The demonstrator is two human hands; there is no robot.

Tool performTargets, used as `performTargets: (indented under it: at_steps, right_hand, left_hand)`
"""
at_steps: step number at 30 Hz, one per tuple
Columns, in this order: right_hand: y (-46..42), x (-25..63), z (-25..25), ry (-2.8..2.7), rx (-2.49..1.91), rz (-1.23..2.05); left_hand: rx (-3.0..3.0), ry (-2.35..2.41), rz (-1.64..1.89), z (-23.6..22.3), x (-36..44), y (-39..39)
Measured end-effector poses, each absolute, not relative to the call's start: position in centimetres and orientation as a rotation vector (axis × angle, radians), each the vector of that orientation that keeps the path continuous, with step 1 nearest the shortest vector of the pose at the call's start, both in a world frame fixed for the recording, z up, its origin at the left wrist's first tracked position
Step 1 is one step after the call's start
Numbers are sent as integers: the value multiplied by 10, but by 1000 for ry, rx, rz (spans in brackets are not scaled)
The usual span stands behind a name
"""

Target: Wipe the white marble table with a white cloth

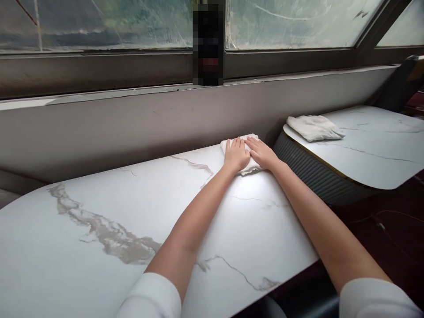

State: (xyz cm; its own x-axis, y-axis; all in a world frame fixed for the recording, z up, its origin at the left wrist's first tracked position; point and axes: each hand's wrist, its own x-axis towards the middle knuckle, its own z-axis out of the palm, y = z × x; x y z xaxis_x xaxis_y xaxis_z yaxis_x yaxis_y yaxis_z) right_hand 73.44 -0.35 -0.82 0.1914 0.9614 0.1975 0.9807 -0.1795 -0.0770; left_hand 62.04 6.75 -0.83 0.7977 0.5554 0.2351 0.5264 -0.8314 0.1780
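Note:
Both my arms reach forward across a white marble-patterned table (132, 190). At its far edge, by the wall, a folded white cloth (251, 167) lies on the tabletop. My left hand (236, 155) rests flat on this cloth with its fingers stretched out. Close beside it, my right hand (262, 153) also presses flat on the cloth, fingers extended and angled to the left. The two hands nearly touch and cover much of the cloth.
On the right, a second marble-patterned table (374, 152) with a ribbed grey base (304, 165) bears another folded white cloth (316, 127). A grey wall (132, 128) under the windows (291, 22) borders both tables. A dark pixelated patch covers something at the window frame.

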Motion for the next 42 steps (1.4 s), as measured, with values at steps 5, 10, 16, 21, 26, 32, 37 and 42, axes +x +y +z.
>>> performTargets:
  at_steps: [5, 10, 16, 21, 26, 32, 37, 42]
  right_hand:
    - [-77, 733, -12, -1895, -2338, -243]
    - [-165, 700, -14, -1843, -2363, -333]
    - [-232, 631, -12, -1804, -2342, -415]
    - [-241, 596, -13, -1799, -2332, -432]
    - [-220, 595, -15, -1840, -2332, -393]
    - [-144, 615, -15, -1808, -2407, -301]
    - [-50, 635, -8, -1818, -2457, -241]
    - [25, 648, -7, -1857, -2384, -263]
  left_hand:
    - [2891, 717, 452, -8, 617, 7]
    - [2925, 490, 461, -6, 586, -63]
    - [2942, 322, 431, -1, 528, -116]
    - [2940, 275, 421, 1, 494, -122]
    - [2923, 328, 408, 0, 485, -105]
    - [2923, 426, 372, -3, 504, -40]
    - [2913, 577, 340, -5, 528, 41]
    - [2907, 700, 342, -5, 538, 107]
